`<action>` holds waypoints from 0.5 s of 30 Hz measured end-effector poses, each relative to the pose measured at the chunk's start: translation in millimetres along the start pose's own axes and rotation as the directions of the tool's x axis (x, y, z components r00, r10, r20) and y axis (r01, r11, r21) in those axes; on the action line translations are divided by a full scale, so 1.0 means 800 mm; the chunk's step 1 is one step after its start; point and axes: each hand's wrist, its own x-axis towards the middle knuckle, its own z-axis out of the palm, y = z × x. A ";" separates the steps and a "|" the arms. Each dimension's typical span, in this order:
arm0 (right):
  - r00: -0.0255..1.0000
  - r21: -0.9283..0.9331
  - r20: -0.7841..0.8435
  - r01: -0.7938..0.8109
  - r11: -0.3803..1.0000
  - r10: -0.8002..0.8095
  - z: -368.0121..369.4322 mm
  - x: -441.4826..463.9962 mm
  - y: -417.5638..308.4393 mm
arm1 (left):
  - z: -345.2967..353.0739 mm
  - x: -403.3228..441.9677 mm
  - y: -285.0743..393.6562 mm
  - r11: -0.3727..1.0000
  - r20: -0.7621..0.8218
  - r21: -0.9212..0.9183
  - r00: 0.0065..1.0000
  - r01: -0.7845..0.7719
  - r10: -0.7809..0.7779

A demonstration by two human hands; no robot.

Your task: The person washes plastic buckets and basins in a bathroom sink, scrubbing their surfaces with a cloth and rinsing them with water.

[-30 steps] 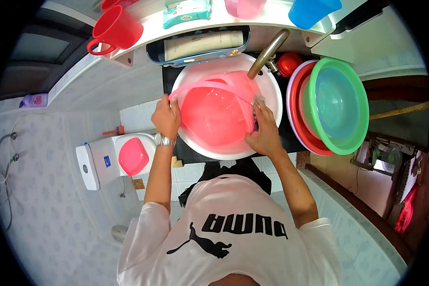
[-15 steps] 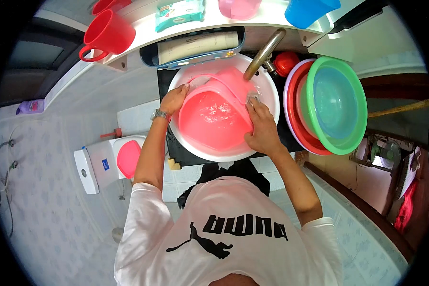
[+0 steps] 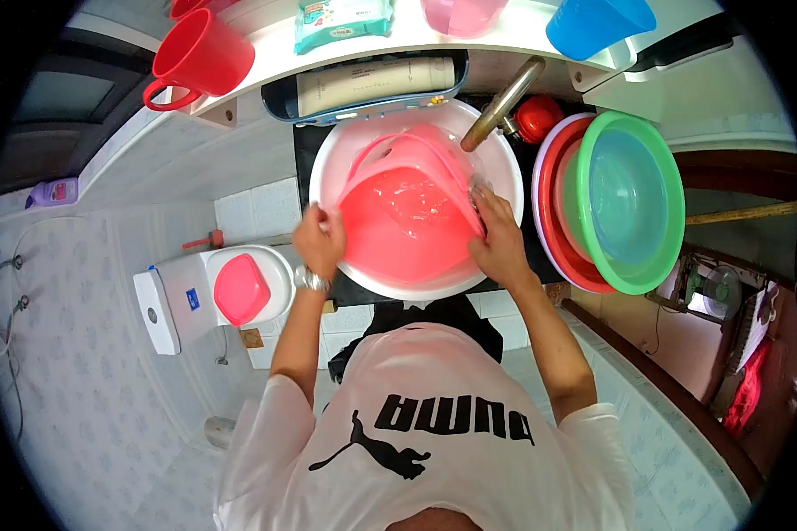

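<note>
A pink plastic basin with shiny water inside sits tilted in the round white sink. Behind its near rim rises another pink curved edge with small openings; whether it is a separate piece I cannot tell. My left hand, wearing a metal wristwatch, has its fingers curled closed at the basin's left rim. On the opposite side, my right hand grips the right rim, thumb toward me and fingers over the outside. Something small and greyish shows at its fingertips, too unclear to name. Above the basin's far right side hangs the metal faucet.
Stacked basins, green outermost, stand right of the sink. A shelf above carries a red mug, a wipes pack and a blue cup. A caddy holds a tube. The toilet is at left.
My left hand has slid down toward me along the basin's left side. The basin's near wall now shows tilted more toward me. My right hand stays at the right rim.
</note>
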 end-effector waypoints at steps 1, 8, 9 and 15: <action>0.999 0.002 -0.030 0.044 0.999 -0.044 -0.001 0.002 -0.002 | -0.002 -0.026 0.002 0.994 0.075 0.057 0.994 -0.088 0.084; 0.999 0.024 -0.049 0.016 1.000 -0.015 -0.009 0.032 -0.031 | 0.058 -0.104 0.088 0.927 0.528 -0.059 0.776 -0.371 0.345; 0.999 0.035 -0.040 0.022 0.999 -0.021 -0.011 0.036 -0.038 | 0.065 -0.107 0.085 0.925 0.525 -0.062 0.777 -0.374 0.349; 0.998 0.333 -0.018 0.069 0.940 -0.067 -0.016 0.036 -0.009 | 0.055 -0.108 0.089 0.915 0.515 -0.200 0.756 -0.351 0.403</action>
